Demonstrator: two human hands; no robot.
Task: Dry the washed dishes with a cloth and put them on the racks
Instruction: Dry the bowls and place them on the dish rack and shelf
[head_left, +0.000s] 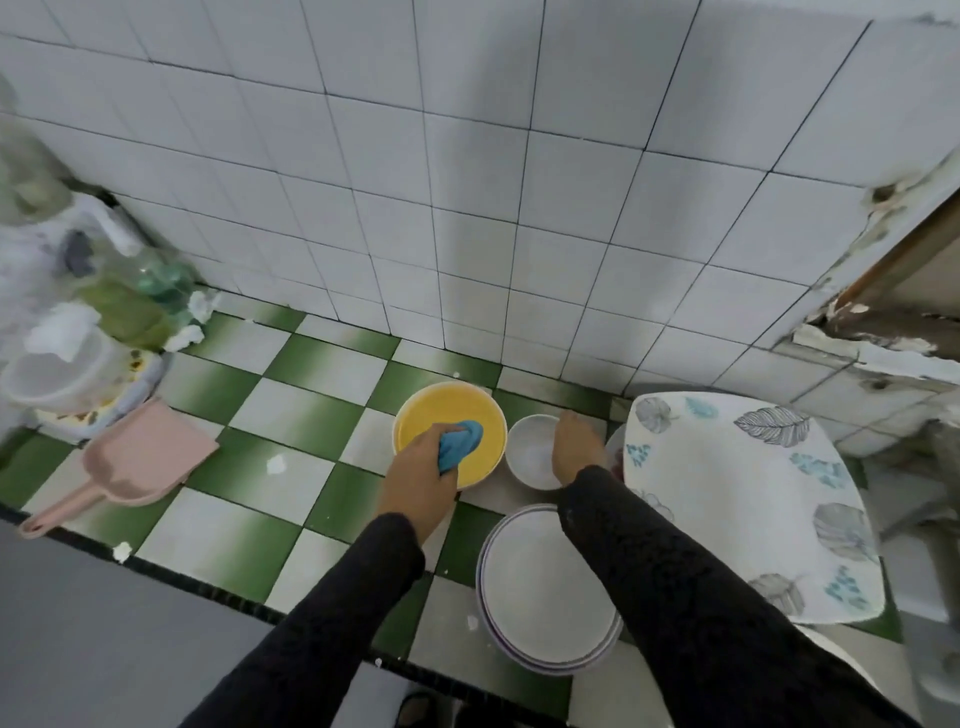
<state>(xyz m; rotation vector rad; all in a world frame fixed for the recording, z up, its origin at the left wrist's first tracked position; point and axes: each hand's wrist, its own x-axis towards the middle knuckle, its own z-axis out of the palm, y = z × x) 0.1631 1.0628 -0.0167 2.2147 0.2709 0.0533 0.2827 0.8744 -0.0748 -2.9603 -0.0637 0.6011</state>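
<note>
Two hands are at work on our green-and-white tiled counter (260, 415), and each sits where the drying needs it. Our left hand (421, 467) grips a bunched blue cloth (460, 444), fingers curled round it, and presses it down inside the yellow bowl (452, 410), likely to wipe the inner wall. The cloth pokes out past our fingertips toward the bowl's middle, so fabric rather than skin meets the surface. Our right hand (576, 447) lies with fingers fairly straight along the right rim of the small white bowl (532, 452), holding nothing. It seems to be steadying that bowl or readying it as the next piece, though we cannot tell whether it touches. Both bowls stand just beside each other near the wall. A stack of white plates (545, 587) waits close to us, and a large leaf-patterned plate (748, 499) lies to the right, presumably still to be dried. No rack is in view. A pink dustpan (140, 452) sits well off to the left.
</note>
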